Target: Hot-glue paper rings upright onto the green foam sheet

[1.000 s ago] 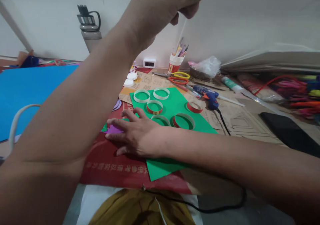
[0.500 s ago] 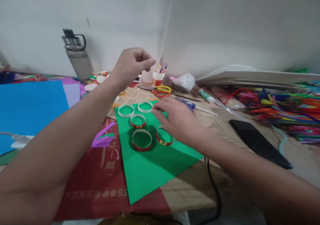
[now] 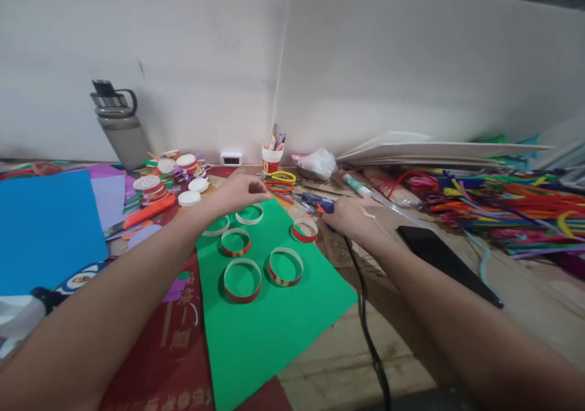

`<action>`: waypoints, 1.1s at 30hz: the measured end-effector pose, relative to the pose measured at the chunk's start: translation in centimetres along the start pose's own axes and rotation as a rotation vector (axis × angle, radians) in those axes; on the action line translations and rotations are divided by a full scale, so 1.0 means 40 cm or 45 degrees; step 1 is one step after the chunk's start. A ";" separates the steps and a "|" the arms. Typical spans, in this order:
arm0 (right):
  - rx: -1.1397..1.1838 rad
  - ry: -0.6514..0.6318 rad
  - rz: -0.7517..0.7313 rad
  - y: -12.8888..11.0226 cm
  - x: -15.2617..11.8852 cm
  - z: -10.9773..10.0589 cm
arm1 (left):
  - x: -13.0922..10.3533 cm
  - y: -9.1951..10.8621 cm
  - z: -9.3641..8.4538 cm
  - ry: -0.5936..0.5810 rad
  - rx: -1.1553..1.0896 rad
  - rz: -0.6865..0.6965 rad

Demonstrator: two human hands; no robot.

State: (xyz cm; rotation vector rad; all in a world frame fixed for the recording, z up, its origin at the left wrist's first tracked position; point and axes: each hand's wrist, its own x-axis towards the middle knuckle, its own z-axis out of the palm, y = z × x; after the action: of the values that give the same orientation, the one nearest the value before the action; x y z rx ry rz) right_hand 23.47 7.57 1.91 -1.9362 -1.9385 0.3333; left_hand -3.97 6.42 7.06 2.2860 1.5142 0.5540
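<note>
My right hand point(image 3: 345, 217) is closed around the handle of a blue hot glue gun point(image 3: 325, 203), just right of the green sheet point(image 3: 274, 325). Much of the gun is hidden by the hand. My left hand point(image 3: 240, 192) hovers by the sheet's far edge with fingers curled together; anything between them is hidden. Beneath it stands a white-lined paper ring point(image 3: 250, 222). Several more rings stand on the sheet, among them a red-and-white ring point(image 3: 304, 237) near its right edge and a larger ring point(image 3: 242, 299) toward the front.
A black cord point(image 3: 365, 313) runs from the glue gun to the front edge. A black phone point(image 3: 448, 264) lies at right, near many coloured pipe cleaners point(image 3: 512, 210). Scissors point(image 3: 281, 182) and a pen cup point(image 3: 271, 160) are behind; an orange cutter point(image 3: 149, 210) and a bottle point(image 3: 121, 133) are left.
My right hand has moved from above the rings to the right and taken hold of the glue gun. The left hand has come down toward the far edge of the sheet.
</note>
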 end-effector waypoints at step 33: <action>1.184 -0.068 0.059 -0.043 -0.059 -0.028 | -0.076 0.122 -0.050 -0.891 0.697 -0.057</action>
State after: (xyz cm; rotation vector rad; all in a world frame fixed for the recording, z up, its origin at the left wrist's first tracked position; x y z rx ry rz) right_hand 22.36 5.08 3.40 -1.3366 -1.3612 1.0772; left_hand -2.17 1.91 10.74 2.4067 1.4346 -0.7027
